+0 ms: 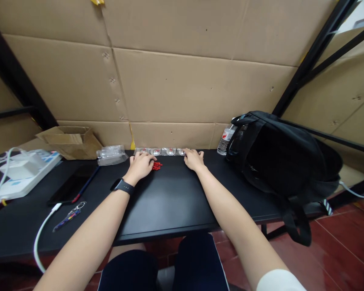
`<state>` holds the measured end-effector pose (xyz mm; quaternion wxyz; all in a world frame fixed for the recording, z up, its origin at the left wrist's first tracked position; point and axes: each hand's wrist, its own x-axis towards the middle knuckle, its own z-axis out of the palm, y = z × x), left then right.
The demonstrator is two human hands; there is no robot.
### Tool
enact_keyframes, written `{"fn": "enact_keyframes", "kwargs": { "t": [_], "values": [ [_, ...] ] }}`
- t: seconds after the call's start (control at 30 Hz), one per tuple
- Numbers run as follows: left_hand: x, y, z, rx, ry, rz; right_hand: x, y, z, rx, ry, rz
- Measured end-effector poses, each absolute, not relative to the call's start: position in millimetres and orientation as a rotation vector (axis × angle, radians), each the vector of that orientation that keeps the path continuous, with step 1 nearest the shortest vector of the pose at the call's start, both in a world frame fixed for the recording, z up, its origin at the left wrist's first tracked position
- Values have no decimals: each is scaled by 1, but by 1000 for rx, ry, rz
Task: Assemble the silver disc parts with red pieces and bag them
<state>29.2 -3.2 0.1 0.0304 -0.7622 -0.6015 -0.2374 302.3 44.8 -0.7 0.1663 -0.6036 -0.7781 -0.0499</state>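
Observation:
A row of small clear plastic packets (170, 152), each with something round and a speck of red in it, lies along the back of the black table. My left hand (141, 165) rests palm down at the left end of that row, fingers reaching forward. A small heap of red, string-like pieces (157, 166) lies on the table just right of its fingertips. My right hand (194, 159) is at the row's right end, with its fingertips touching or very near the last packet and its fingers apart. I see nothing gripped in either hand, though the fingertips are partly hidden.
At left are clear plastic bags (111, 155), a brown paper box (71, 141), a tablet (74, 184), a keyring (69, 216) and a power strip (30, 176) with white cables. A water bottle (226, 140) and black backpack (285, 157) stand at right. Cardboard (176, 89) walls the back.

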Motion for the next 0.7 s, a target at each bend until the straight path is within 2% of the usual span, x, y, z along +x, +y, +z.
{"fn": "enact_keyframes", "kwargs": {
  "t": [0.33, 0.7],
  "values": [
    [45, -5, -8, -2441, -1685, -717, 309, 45, 5, -1687, -2211, -41],
    [66, -9, -7, -2322, -1629, -808, 369, 48, 14, -1926, -2110, 213]
  ]
}}
